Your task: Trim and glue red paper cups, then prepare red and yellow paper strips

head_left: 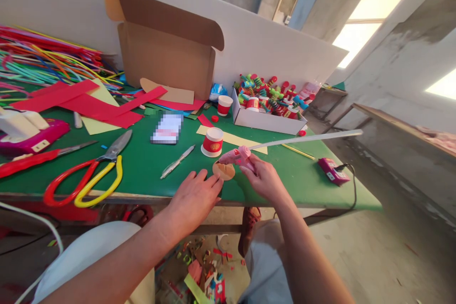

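Observation:
My right hand [264,176] is closed around the handle of a pink hot glue gun [235,156], and a long clear glue stick [309,137] sticks out of its back. The gun's nozzle points left, over a small round brown cardboard disc [225,172]. My left hand [195,197] grips the disc's near left edge with its fingertips; its thumb is hidden. Just behind the disc stands a white paper cup [213,142] with a red band, upside down. A clear pen [177,161] lies left of the cup.
Left are scissors [112,156], pliers-like red-handled tool [39,161], red paper strips [78,99], and pipe cleaners [46,57]. A phone [167,127] lies midway. Behind stand an open cardboard box [167,57] and a white box [269,120] of colourful crafts. A power strip [334,171] sits right.

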Motion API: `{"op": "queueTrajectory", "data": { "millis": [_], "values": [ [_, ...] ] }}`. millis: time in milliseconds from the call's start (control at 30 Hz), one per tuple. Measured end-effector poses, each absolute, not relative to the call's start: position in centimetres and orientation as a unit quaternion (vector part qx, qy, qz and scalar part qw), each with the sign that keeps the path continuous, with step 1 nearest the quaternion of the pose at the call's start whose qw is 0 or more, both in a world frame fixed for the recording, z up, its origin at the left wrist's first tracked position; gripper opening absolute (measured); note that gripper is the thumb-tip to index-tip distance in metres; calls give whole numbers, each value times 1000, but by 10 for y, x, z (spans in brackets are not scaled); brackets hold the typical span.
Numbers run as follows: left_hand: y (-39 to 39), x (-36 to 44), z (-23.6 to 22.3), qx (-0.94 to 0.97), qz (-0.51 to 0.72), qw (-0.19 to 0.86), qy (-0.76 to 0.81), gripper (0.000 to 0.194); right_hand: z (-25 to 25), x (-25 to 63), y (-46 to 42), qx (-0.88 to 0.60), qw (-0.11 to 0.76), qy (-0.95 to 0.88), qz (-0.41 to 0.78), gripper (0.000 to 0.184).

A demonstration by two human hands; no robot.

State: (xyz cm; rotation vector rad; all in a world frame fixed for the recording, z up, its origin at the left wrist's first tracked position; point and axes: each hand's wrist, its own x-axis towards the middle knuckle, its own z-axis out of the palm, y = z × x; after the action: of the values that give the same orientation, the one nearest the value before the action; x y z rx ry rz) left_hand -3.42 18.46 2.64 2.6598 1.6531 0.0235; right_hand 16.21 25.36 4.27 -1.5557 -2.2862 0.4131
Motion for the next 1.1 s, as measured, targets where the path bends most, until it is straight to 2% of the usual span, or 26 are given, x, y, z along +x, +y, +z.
{"op": "queueTrajectory", "data": {
  "millis": [267, 400, 533, 833, 1000, 1100],
  "values": [
    [184, -34, 26, 850, 20, 8, 526, 35, 45, 160, 252, -543, 183, -804, 159, 21],
    [189, -49, 25, 855, 82, 26, 511, 31, 44, 167, 255, -537, 232, -789, 187, 17],
    [200, -75, 23, 832, 140, 29, 537, 33, 49, 178, 254, -530, 255, -776, 229, 21],
    [205, -75, 22, 820, 73, 30, 567, 46, 55, 181, 245, -506, 212, -803, 236, 23],
    [204, -69, 22, 819, 47, 12, 572, 62, 61, 185, 243, -490, 205, -816, 229, 24],
    [204, -68, 18, 818, 48, 11, 574, 59, 63, 190, 242, -489, 198, -818, 228, 23]
  ]
}}
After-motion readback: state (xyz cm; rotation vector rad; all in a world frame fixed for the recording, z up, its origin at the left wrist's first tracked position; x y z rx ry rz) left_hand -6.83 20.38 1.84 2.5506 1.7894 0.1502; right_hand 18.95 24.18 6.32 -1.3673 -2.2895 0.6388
